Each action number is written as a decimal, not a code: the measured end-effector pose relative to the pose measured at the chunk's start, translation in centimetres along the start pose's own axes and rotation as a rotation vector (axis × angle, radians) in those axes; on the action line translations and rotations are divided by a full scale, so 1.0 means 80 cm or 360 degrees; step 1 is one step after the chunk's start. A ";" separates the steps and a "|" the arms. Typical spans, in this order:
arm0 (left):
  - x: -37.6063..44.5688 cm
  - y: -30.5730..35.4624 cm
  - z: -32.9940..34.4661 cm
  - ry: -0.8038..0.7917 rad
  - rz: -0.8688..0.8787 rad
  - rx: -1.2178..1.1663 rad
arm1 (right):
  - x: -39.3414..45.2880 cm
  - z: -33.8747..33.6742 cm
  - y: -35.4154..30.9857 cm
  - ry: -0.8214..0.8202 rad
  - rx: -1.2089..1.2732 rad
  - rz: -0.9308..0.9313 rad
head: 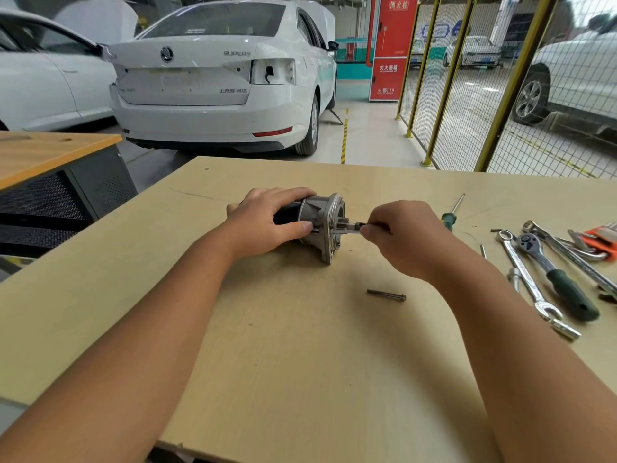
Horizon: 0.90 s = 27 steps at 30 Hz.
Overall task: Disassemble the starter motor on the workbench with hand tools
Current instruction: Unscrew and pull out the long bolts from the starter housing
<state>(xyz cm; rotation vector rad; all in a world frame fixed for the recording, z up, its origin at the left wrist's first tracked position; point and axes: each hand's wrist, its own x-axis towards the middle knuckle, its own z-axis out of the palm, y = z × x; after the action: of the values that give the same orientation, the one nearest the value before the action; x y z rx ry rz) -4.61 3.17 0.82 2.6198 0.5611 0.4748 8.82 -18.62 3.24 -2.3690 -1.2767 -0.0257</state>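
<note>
The starter motor lies on its side in the middle of the workbench, its grey flanged nose facing right and its black body to the left. My left hand grips the black body, thumb against the housing. My right hand pinches a long bolt that sticks out of the nose flange beside the pinion shaft. A second long bolt lies loose on the bench in front of the motor.
At the right of the bench lie a green-handled screwdriver, a ratchet, a combination wrench, a socket extension and orange-handled tools. White cars, a second bench at left and a yellow mesh fence stand beyond.
</note>
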 end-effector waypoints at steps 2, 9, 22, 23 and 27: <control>0.000 0.000 -0.001 0.0002 0.0002 -0.0001 | -0.001 0.002 -0.002 0.0024 -0.0153 0.0005; 0.000 0.001 -0.001 0.0001 0.0007 -0.0007 | -0.004 0.005 -0.003 0.0112 0.0037 -0.0006; 0.000 0.002 -0.001 0.0007 0.0012 0.0010 | -0.004 0.006 -0.007 0.0151 -0.0169 0.0028; -0.001 0.002 0.000 0.0005 0.0012 0.0007 | -0.005 0.006 -0.007 0.0185 -0.0162 0.0033; -0.001 0.003 -0.001 0.0002 0.0007 0.0000 | -0.002 0.009 -0.003 0.0149 0.0068 -0.0010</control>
<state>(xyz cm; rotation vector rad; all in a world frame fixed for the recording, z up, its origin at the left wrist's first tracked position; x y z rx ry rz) -4.61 2.99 0.94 2.6213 0.5562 0.4779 8.36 -18.33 2.63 -2.2995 -1.2289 -0.1090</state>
